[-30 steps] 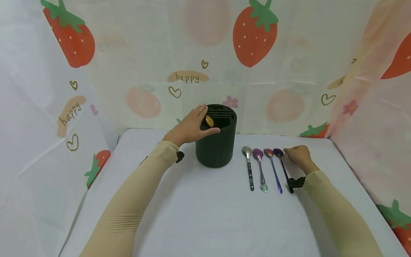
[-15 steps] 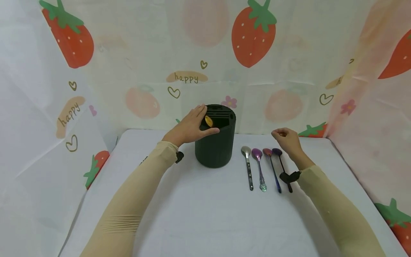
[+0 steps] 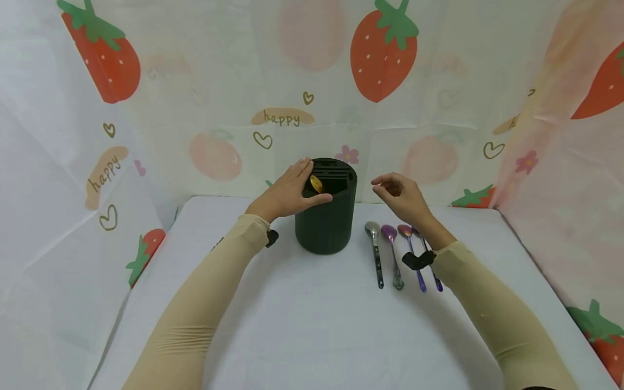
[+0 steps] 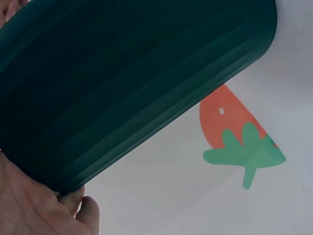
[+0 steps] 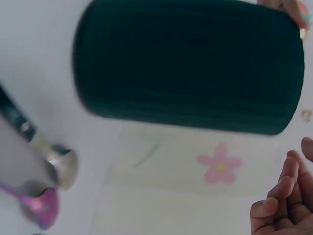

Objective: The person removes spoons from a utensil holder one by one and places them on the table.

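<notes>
A dark green utensil holder (image 3: 324, 227) stands upright near the back of the table. A gold spoon (image 3: 317, 184) shows its bowl inside the opening. My left hand (image 3: 290, 192) holds the holder's left side at the rim, thumb across the front and fingers towards the back. In the left wrist view the palm lies against the green wall. My right hand (image 3: 402, 197), its fingers loosely bent with nothing between them, hovers right of the holder, apart from it. Below it lie a silver spoon (image 3: 372, 230), a purple spoon (image 3: 389, 233), a reddish spoon (image 3: 405, 231) and a dark spoon (image 3: 439, 284), partly hidden by the wrist.
A white cloth covers the table (image 3: 302, 325). Behind and beside it hang pale sheets (image 3: 219, 70) printed with strawberries, hearts and flowers. The holder's top also has a slotted section (image 3: 333, 169) at the back. A black strap (image 3: 418, 260) is on the right wrist.
My right hand has lifted from beside the dark spoon's bowl and moved left and back towards the holder, holding nothing. The left hand and holder stay in place.
</notes>
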